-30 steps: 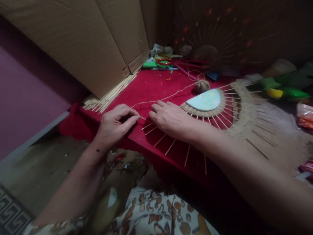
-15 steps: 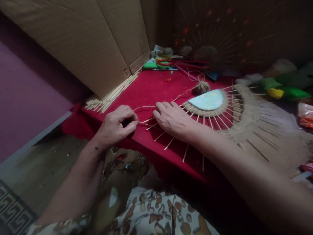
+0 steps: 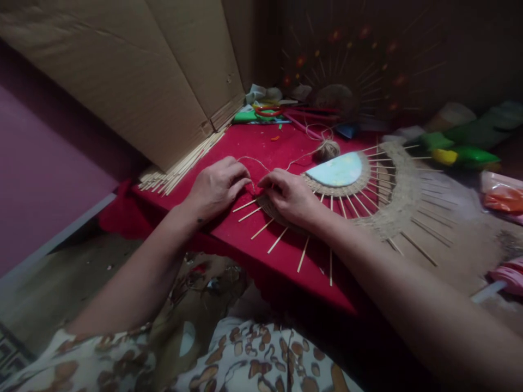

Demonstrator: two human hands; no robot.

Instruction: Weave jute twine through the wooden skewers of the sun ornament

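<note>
My left hand is closed, thumb and fingertips pinching a thin jute twine. Close beside it, my right hand is curled shut on the twine at the left end of a half-round woven fan. Thin wooden sticks radiate from the fan, their tips reaching toward me. A pale blue half-disc forms its centre, edged by a narrow woven band. From the right hand the twine trails back to a ball of twine. The right fingertips are partly hidden.
A bundle of loose sticks lies along a leaning cardboard sheet on the red cloth. Orange-handled scissors are at the back. Colourful packets lie to the right. A flowered stick fan stands behind.
My left hand has moved right and up, nearer the right hand. The right hand went from lying flat over the fan's sticks to pinching at its woven end. The twine between them now loops slackly.
</note>
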